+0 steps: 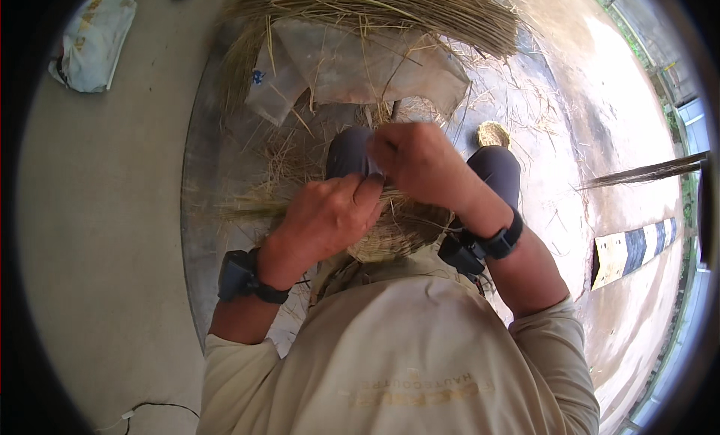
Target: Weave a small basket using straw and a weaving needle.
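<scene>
A woven straw piece (386, 240), round and basket-like, rests in my lap between my knees. My left hand (334, 210) is closed at its upper edge, with finger and thumb pinched together by a bundle of straw (255, 210) that sticks out to the left. Just above and to the right, my right hand (420, 157) is curled into a pinch, close to the left fingertips. Whatever lies between the right fingers is hidden by the hand and slightly blurred.
Ahead lies a large bundle of long straw (397, 11) by a crumpled translucent plastic sheet (367, 64). Loose stalks litter the dark mat (199, 172). Beyond my right knee is a small round straw piece (493, 135). A white bag (97, 41) lies far left, a striped block (637, 251) right.
</scene>
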### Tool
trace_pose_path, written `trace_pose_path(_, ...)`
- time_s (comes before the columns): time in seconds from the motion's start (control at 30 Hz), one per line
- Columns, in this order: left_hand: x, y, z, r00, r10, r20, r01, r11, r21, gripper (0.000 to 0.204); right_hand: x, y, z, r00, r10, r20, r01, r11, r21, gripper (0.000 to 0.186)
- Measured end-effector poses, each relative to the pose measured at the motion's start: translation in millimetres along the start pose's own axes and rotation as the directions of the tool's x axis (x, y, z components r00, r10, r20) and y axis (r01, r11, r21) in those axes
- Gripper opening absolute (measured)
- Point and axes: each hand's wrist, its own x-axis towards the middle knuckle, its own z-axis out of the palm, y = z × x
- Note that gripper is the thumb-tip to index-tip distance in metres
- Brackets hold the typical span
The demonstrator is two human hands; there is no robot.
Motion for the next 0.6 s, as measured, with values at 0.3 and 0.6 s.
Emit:
trace_pose_path(0.3,-1.5,-6.1,-9.1,0.999,-0.002,0.041,0.001,1.0,0.022,0.035,-8.1,-11.8,2.5,0.999,0.041,0.01,-0.034,0.634,0.773,0.024)
trace_pose_path(0.6,-59.5,-118.7,-86.2,0.924,-0.376,-0.069,0.38,0.884,0.27,0.022,-78.7,-29.5,-131.2,0.974,-0.187,-0.126,0.153,0.959,-0.24,0.018)
